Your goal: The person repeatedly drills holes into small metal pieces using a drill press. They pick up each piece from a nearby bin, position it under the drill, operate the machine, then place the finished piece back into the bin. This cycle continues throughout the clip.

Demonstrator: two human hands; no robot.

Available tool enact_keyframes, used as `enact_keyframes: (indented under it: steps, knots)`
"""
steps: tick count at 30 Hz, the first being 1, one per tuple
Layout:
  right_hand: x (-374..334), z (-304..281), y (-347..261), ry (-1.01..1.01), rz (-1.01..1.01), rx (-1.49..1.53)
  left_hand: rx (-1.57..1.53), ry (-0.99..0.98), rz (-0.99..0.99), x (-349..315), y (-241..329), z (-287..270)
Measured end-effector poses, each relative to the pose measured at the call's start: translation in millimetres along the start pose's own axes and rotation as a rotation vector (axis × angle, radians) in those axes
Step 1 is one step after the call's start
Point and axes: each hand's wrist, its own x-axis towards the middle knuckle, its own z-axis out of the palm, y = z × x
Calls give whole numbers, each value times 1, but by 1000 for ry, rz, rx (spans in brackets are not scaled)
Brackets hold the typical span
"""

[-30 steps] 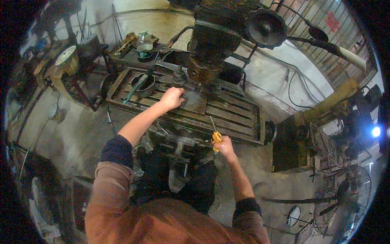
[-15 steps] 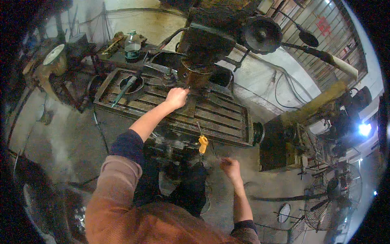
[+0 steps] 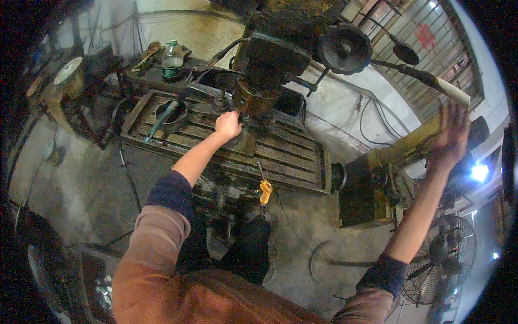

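Head view: if the spindle turned, it could catch the left grip, curled just beside it above the worktop; whether that grip pinches anything cannot be told. The right grip is high, fingers spread, well apart from the air gun, nozzle-up at the worktop's front edge.

The slotted table looks rough metal, the yellow tool smooth plastic.

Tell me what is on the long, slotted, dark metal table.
The table bears a dark round bowl with a teal-and-dark tool across it; a flat, plate-like metal piece lies near the left hand. Surfaces beneath these, and whatever the hand covers, are hidden.
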Motion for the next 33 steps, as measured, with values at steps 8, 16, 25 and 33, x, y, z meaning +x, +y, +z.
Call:
enact_keyframes:
  steps: [8,16,25,33]
  knots:
    - [-30,23,-2,-146,-48,205,-26,-64,-42,2,5,-7]
    - [-109,47,-2,-62,-150,-116,7,95,44,1,-6,12]
    - [-146,59,5,109,-119,-19,-51,-44,-11,-4,0,-12]
    - [-151,56,16,51,-134,10,-323,-83,139,-71,-54,-91]
